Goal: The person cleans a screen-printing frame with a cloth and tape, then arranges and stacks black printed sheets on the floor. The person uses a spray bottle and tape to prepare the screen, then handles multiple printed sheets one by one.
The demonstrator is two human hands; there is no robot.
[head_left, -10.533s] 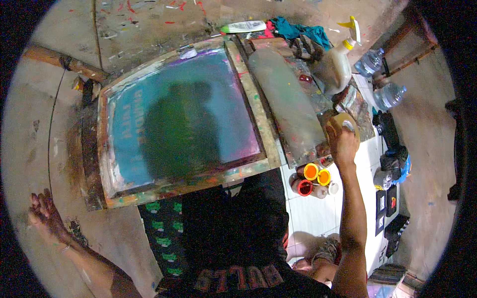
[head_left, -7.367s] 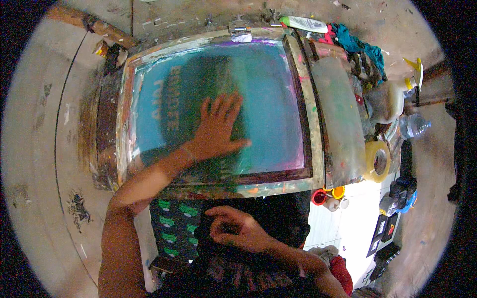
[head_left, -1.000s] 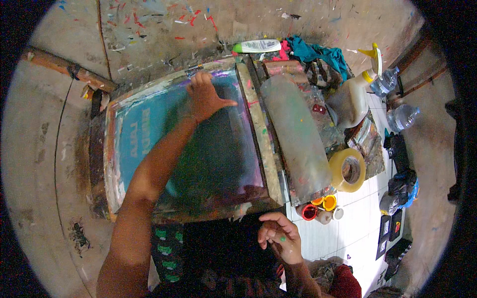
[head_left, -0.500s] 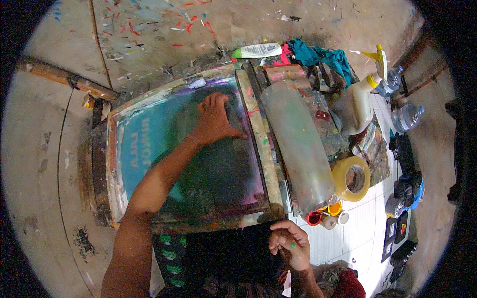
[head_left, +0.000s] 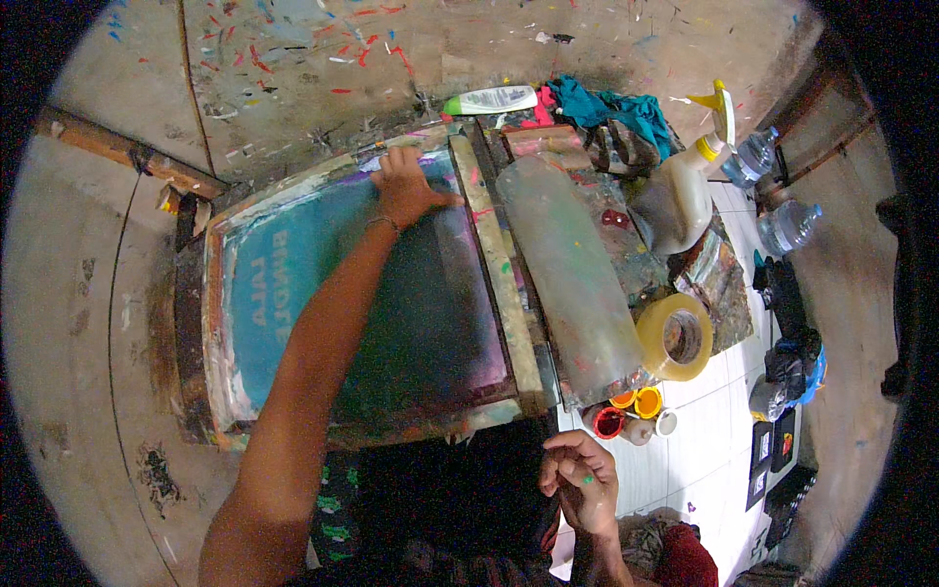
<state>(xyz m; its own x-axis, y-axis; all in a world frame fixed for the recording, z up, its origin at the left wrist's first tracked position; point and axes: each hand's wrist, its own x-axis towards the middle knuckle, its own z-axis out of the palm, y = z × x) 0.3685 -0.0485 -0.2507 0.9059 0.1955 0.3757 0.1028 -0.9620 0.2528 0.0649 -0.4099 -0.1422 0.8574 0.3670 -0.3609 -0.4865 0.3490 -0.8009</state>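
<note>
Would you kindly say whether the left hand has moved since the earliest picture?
Yes: the left hand has gone rightward and farther away, from outside the wooden frame on the left to over its blue screen, near the far edge.

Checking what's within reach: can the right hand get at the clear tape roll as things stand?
Probably yes. The tape roll lies uncovered, and the right hand appears free, loosely curled. Small pots stand between them in this view, so it would likely pass over or around those.
</note>
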